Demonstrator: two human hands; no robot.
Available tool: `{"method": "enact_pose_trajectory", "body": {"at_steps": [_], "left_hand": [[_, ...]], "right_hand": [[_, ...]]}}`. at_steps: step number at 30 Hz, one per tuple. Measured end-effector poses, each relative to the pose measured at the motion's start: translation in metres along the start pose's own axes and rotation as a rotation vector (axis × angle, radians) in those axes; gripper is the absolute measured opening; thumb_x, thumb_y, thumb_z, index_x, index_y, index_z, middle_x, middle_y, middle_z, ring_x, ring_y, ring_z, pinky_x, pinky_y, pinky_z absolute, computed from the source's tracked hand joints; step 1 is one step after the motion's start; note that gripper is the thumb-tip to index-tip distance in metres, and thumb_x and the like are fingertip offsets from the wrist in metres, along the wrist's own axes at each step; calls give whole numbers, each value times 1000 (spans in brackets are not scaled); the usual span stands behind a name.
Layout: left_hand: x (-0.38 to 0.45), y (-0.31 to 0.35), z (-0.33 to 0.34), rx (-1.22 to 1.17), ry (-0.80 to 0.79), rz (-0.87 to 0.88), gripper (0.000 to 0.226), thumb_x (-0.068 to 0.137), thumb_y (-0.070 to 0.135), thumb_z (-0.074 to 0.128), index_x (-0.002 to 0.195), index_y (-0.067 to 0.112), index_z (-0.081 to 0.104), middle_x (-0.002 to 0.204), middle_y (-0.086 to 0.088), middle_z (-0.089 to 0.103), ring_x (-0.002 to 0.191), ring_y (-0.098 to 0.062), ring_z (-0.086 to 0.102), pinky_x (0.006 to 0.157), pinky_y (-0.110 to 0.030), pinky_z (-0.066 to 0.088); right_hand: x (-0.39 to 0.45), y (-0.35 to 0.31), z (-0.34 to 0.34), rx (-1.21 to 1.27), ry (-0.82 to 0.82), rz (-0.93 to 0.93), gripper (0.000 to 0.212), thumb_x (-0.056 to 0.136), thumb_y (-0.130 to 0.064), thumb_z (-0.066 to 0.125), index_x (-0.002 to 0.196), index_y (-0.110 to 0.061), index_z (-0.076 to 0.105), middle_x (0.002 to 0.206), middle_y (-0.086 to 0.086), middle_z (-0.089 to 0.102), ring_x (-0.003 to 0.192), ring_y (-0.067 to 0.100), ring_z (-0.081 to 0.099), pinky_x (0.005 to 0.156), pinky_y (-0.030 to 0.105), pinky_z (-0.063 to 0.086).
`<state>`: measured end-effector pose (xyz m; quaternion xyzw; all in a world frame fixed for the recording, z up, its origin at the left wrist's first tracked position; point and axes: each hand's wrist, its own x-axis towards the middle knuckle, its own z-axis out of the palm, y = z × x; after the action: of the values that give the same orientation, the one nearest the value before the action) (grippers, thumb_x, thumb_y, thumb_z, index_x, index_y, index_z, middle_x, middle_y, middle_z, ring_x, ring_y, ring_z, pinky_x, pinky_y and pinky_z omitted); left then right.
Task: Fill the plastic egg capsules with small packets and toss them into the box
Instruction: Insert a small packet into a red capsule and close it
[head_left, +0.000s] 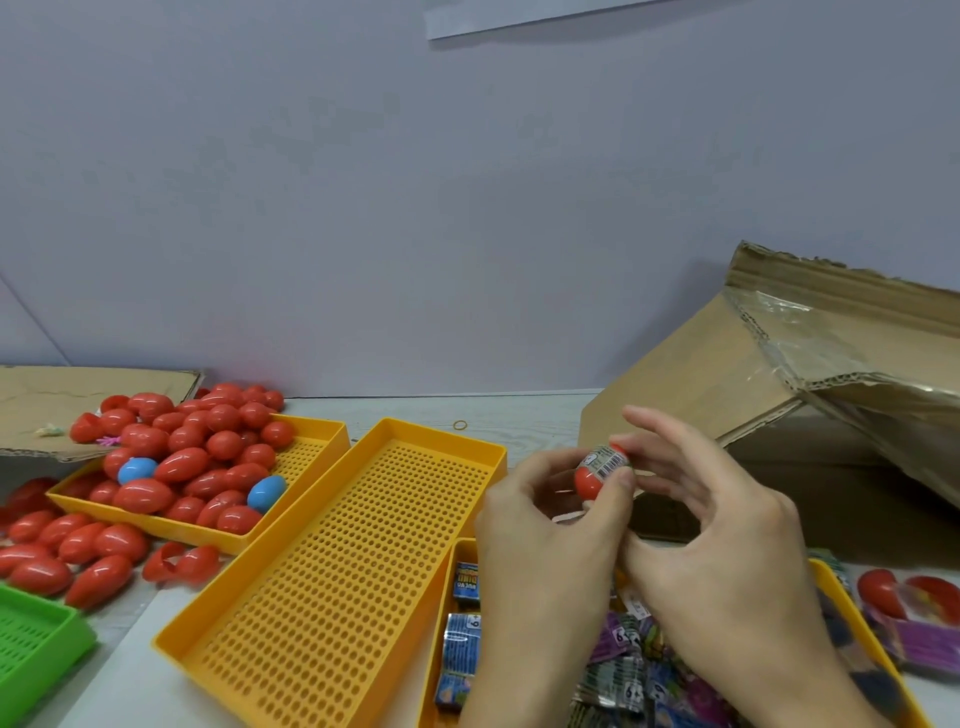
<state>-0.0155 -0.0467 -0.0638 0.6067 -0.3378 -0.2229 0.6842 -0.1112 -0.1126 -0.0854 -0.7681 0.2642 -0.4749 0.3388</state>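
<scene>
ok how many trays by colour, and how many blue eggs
Yellow trays: 3, one heaped with eggs, one bare, one with packets
Green trays: 1
Blue eggs: 2
Total: 4 trays, 2 blue eggs

Three yellow trays (332, 545) are seen, one green tray (31, 644), two blue eggs (136, 470) among many red eggs (182, 464), one box (779, 415) and two hands (540, 540).
</scene>
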Motion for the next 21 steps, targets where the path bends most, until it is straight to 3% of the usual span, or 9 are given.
{"method": "enact_pose_trajectory", "body": {"at_steps": [4,12,17,21], "left_hand": [[0,0,0,-51,36,-25,15,83,32,77,97,27,74,89,0,75,85,-13,72,62,-26,55],[2,0,-1,-191,12,-108,7,85,24,75,86,17,78,87,-2,77,86,-13,74,67,-18,55],[2,-1,1,-285,23,-159,10,87,22,71,85,16,79,88,-10,77,88,-24,75,78,-34,59],[1,4,2,-450,17,-292,22,90,21,67,81,5,78,90,-18,76,84,-31,75,68,-28,61]], "right_hand": [[0,-6,0,11,-5,-12,67,68,-30,78,130,-42,56,108,-24,67,98,-4,65,81,10,51],[1,-10,1,-20,44,-14,69,67,-24,81,121,-53,52,106,-28,66,98,-9,63,84,12,51],[0,-13,0,-25,51,-6,68,67,-26,81,118,-57,50,106,-31,65,97,-9,63,82,14,53],[1,-13,-1,1,7,7,57,71,-30,77,122,-49,59,111,-29,65,105,-3,62,88,26,55]]}}
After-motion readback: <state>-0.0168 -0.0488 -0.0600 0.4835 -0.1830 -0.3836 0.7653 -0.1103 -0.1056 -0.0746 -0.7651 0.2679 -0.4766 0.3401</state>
